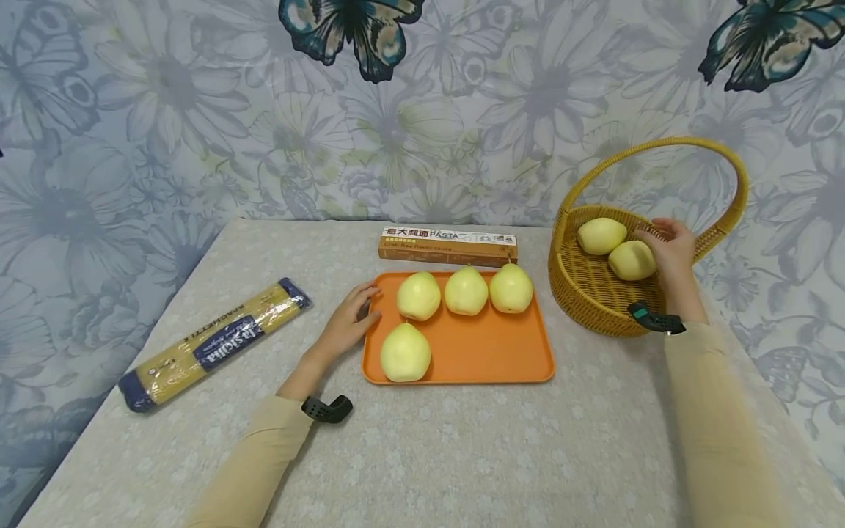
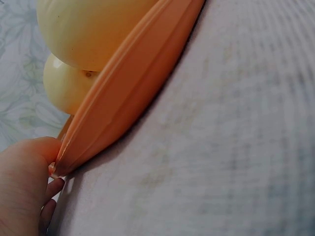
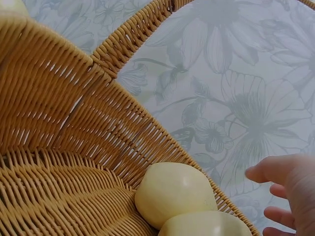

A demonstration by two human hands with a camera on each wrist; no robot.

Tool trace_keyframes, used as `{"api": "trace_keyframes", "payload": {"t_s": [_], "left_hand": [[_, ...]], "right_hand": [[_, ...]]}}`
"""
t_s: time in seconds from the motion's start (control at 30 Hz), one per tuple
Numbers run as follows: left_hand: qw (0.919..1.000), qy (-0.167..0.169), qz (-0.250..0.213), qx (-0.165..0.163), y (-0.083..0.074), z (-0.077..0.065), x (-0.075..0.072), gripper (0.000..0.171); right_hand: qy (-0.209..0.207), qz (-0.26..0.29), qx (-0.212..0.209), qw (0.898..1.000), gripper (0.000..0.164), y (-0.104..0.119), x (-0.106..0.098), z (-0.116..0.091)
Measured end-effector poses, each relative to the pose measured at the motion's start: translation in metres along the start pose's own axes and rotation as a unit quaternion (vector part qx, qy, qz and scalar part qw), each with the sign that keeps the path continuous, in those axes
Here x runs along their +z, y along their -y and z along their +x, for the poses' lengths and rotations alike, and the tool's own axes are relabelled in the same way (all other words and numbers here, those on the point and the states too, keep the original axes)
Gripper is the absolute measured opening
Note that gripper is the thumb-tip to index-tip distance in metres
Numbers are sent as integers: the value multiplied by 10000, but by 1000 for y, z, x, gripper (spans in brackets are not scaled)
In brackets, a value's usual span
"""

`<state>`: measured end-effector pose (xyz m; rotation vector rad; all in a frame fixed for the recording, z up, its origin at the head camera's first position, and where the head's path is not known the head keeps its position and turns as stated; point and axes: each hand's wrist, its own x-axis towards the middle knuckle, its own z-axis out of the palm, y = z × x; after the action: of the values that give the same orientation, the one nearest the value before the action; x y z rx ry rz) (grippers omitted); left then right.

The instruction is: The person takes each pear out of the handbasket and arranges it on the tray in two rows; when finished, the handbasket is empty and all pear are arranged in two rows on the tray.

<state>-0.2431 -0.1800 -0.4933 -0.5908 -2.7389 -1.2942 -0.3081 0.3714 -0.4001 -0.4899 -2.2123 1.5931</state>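
Note:
In the head view, my left hand (image 1: 346, 320) grips the left rim of the orange tray (image 1: 488, 352); the left wrist view has the rim between thumb and fingers. Several pale yellow pears (image 1: 405, 353) lie on the tray, three along its far side and another at the near left. My right hand (image 1: 676, 260) is at the right side of the wicker basket (image 1: 587, 297), beside two pears (image 1: 631, 260) lying inside. In the right wrist view its fingers (image 3: 279, 216) are spread and apart from the pears (image 3: 175, 191), holding nothing.
Behind the tray lies a pasta box (image 1: 447, 246). A yellow and blue spaghetti pack (image 1: 214, 345) rests at a slant on the left of the cloth-covered table (image 1: 462, 455). The basket's tall handle (image 1: 660, 143) arches over it, near a floral backdrop (image 1: 422, 147).

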Motion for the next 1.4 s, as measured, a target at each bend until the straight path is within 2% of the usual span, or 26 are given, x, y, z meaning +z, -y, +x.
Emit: {"api": "trace_keyframes", "payload": {"t_s": [0.17, 0.23, 0.43, 0.57, 0.7, 0.97, 1.1, 1.2, 1.4], "left_hand": [[10000, 38, -17, 20, 0, 0, -1, 49], [10000, 36, -8, 16, -1, 0, -1, 49], [10000, 32, 12, 12, 0, -1, -1, 49], [10000, 44, 25, -5, -1, -1, -1, 49], [10000, 71, -5, -51, -2, -1, -1, 49], [9999, 105, -37, -37, -2, -1, -2, 48], [9999, 95, -58, -64, -1, -2, -4, 48], [9999, 67, -45, -64, 0, -3, -4, 48], [10000, 77, -46, 14, -1, -1, -1, 48]], "right_hand": [[444, -905, -48, 9949, 60, -3, 1, 0], [684, -1149, -90, 9910, 67, -5, 1, 1], [1264, -1556, -238, 9794, 71, -11, 0, 7], [1927, -1848, -336, 9631, 76, -11, -1, 7], [2361, -1935, -333, 9517, 75, -10, -1, 4], [2537, -2217, -457, 9404, 74, -12, -1, 4], [2506, -2305, -548, 9387, 73, -13, 1, 3], [2398, -2273, -545, 9423, 72, -13, 1, 2], [1964, -1835, -368, 9625, 77, -12, -3, 1]]}}
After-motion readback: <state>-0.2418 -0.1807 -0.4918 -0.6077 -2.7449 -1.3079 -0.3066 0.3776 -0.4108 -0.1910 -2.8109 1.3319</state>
